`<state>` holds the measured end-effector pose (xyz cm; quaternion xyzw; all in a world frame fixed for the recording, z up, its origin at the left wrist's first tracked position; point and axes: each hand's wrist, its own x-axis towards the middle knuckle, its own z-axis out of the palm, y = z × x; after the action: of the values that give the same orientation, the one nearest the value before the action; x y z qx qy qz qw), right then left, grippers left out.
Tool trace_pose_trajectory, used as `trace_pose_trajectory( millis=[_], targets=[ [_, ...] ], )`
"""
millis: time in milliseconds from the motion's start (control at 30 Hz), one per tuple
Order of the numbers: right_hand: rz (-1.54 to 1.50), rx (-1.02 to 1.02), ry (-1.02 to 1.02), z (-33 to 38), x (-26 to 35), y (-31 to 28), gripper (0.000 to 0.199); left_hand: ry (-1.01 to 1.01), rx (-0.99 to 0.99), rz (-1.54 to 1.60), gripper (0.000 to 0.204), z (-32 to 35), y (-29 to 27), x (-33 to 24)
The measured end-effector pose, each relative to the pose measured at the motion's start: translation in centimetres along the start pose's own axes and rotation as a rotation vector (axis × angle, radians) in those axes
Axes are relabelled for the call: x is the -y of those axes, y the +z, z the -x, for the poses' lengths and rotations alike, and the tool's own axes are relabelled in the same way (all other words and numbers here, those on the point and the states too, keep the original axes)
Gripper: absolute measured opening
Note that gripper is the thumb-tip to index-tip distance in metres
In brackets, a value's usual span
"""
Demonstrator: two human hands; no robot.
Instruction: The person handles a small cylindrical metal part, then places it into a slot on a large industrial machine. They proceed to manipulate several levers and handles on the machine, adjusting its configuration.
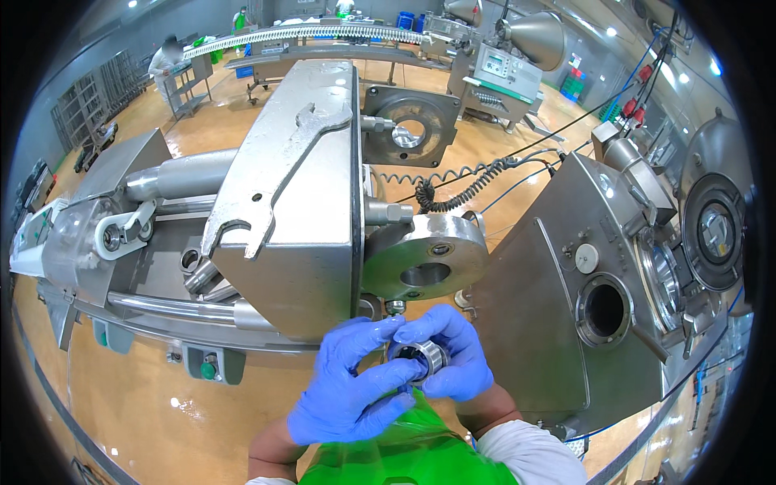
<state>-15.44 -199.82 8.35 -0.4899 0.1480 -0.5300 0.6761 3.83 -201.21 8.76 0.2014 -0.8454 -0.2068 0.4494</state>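
Close in front of my green apron, I hold a small metal ring (436,356) with a ridged outer edge and a dark inside. My left hand (352,384), in a blue glove, grips it from the left, with the thumb and a fingertip at its opening. My right hand (453,356), also gloved in blue, has its fingers bent round the ring's right and upper side. Just beyond my fingers sits a round steel flange (465,246) with a hole through it. A flat metal wrench (279,182) lies on top of the steel machine block (319,234).
Several loose metal fittings (202,275) lie in the machine's trough at left. A steel cabinet (533,323) with a round port stands on the right. Behind the block are a square flange plate (436,113) and a coiled black cable (465,194). A person (166,69) stands far left.
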Motion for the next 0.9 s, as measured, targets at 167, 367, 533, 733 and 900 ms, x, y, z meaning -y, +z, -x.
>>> trace_pose_trajectory(
  millis=[167, 367, 533, 733, 900],
  targets=[
    [-0.084, 0.087, -0.002, -0.4, -0.6, -0.7, 0.051, -0.030, -0.220, 0.120, 0.045, 0.2, 1.4, 1.0],
    [-0.037, 0.087, -0.141, -0.8, -2.5, -1.6, 0.053, -0.106, -0.251, 0.171, 0.051, -0.1, 2.2, 1.9],
    [-0.165, 0.040, -0.125, -1.3, -2.7, -1.5, 0.052, -0.147, -0.276, 0.185, 0.051, -0.2, 2.4, 1.9],
    [-0.160, -0.006, -0.108, -1.3, -2.9, -1.6, 0.051, -0.230, -0.290, 0.252, 0.050, -0.1, 2.8, 1.9],
    [-0.108, -0.169, -0.048, -1.0, -3.0, -1.1, 0.060, -0.210, -0.292, 0.285, 0.052, 0.4, 3.2, 2.7]
  ],
)
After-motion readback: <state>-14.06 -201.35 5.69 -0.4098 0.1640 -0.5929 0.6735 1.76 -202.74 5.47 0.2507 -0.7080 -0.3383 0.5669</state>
